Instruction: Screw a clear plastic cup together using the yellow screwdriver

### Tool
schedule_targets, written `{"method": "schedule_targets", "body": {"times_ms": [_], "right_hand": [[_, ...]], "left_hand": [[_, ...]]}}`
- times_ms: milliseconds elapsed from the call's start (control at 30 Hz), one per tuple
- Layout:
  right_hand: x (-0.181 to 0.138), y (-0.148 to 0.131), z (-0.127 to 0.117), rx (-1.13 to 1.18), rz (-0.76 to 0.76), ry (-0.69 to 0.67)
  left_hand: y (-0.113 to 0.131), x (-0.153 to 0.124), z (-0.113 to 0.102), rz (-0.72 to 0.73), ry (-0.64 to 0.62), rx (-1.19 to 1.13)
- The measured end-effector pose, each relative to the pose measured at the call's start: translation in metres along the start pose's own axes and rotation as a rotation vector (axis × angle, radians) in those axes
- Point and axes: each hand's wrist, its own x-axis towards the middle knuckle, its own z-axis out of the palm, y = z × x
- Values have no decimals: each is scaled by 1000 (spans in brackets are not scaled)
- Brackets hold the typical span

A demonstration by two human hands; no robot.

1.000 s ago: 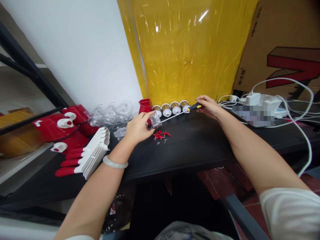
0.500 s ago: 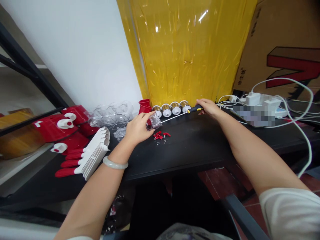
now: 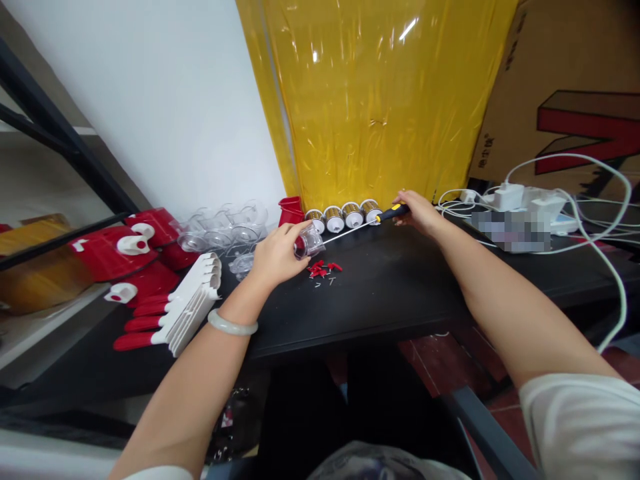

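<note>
My left hand [image 3: 280,255] is closed around a clear plastic part [image 3: 313,241] with something red inside it, held above the dark table. My right hand [image 3: 417,212] grips the black-and-yellow handle of a screwdriver [image 3: 393,213]. Its long shaft points left and its tip meets the clear part's right side; the exact contact is too small to make out. Just below lie small red pieces [image 3: 319,269] and a few screws [image 3: 331,281]. Behind the shaft, several gold-and-white cylinders [image 3: 352,215] lie in a row beside a red cup-shaped part [image 3: 291,211].
On the left are red housings [image 3: 107,253], white pieces with red handles [image 3: 193,303] and clear plastic parts [image 3: 225,223]. White chargers and cables [image 3: 509,197] crowd the right side. A yellow-wrapped panel [image 3: 385,100] and a cardboard box [image 3: 560,80] stand behind the black table [image 3: 380,300].
The view has shifted very slightly. Both hands keep their grip, and the screwdriver stays at the clear part with little visible movement.
</note>
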Motion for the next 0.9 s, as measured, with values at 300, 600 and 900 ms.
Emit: {"method": "schedule_targets", "body": {"times_ms": [300, 600, 900], "right_hand": [[0, 1, 1, 10, -32, 13], [-6, -6, 2, 182, -22, -55], [1, 1, 2, -41, -28, 25]], "left_hand": [[0, 0, 0, 4, 5, 3], [0, 0, 0, 3, 1, -2], [1, 0, -1, -4, -7, 0]]}}
